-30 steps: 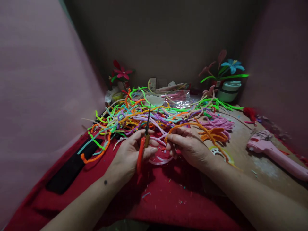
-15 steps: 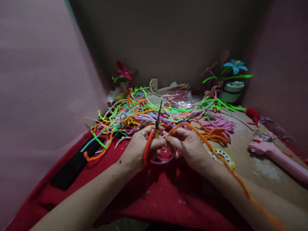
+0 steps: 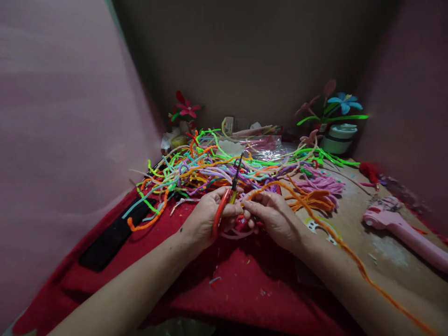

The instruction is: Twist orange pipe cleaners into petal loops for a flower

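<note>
My left hand (image 3: 206, 217) is closed round a pair of red-handled pliers (image 3: 224, 205), whose thin dark tip points up and away from me. My right hand (image 3: 275, 217) pinches one end of a long orange pipe cleaner (image 3: 353, 261) right beside the pliers. The strand loops over my right hand and trails back along my right forearm toward the bottom right corner. Both hands meet over a red cloth (image 3: 241, 289), just in front of a tangled heap of coloured pipe cleaners (image 3: 206, 165).
A pink glue gun (image 3: 402, 228) lies on the bare board at right. Bundles of orange (image 3: 313, 200) and pink pipe cleaners (image 3: 324, 182) sit beyond my right hand. A black case (image 3: 115, 233) lies at left. Pipe-cleaner flowers (image 3: 338, 105) and a white pot (image 3: 339, 137) stand at the back.
The orange pipe cleaner has been drawn out of the heap and now trails along my right forearm. Both hands have come closer together, and the pliers' tip has tilted to the right.
</note>
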Tool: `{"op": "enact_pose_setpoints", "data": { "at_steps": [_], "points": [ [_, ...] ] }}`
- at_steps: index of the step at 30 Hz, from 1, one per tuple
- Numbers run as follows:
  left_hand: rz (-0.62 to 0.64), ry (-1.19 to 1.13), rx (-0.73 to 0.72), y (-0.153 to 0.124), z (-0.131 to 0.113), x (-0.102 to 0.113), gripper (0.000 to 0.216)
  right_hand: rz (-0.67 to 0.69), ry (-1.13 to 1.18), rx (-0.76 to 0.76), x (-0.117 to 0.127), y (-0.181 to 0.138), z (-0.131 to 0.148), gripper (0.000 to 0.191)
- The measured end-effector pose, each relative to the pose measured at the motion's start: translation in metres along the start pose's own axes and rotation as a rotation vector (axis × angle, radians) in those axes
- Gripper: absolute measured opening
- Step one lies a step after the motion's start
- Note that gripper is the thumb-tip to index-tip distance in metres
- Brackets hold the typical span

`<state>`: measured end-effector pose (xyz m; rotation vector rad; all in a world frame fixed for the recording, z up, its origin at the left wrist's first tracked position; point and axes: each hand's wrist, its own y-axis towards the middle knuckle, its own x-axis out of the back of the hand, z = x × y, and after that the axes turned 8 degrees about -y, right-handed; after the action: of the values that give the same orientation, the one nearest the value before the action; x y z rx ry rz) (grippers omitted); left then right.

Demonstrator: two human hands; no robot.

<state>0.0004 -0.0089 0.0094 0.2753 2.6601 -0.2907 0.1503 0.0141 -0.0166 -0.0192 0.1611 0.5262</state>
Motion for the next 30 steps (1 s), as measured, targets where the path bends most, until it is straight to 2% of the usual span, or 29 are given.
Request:
{"op": "enact_pose_setpoints", "data": {
  "at_steps": [6,11,18,21,24,26,30],
  "points": [
    [0.028,0.008,-0.019,-0.003,-0.002,-0.002,0.053,0.071,0.125,-0.046,0.003,0.002,-0.002,0.019],
    [-0.013,0.053,-0.076,-0.005,-0.001,-0.003,0.053,0.089,0.159,-0.019,0.003,0.002,-0.003,0.015],
    [-0.015,0.144,-0.229,-0.010,-0.004,-0.006,0.049,0.102,0.268,-0.116,-0.001,-0.001,0.002,0.016],
    [-0.031,0.206,-0.215,-0.011,-0.007,-0.006,0.046,0.133,0.299,-0.142,0.001,-0.001,0.006,0.014],
    [-0.019,0.340,-0.104,-0.014,-0.013,-0.001,0.039,0.161,0.350,-0.134,0.005,0.000,0.011,0.015],
    [0.037,0.512,-0.069,-0.016,-0.016,0.002,0.030,0.196,0.370,-0.129,0.010,0.000,0.013,0.018],
    [0.241,0.907,-0.230,-0.021,-0.021,0.009,0.019,0.312,0.369,-0.074,0.020,0.001,0.014,0.018]
  ]
}}
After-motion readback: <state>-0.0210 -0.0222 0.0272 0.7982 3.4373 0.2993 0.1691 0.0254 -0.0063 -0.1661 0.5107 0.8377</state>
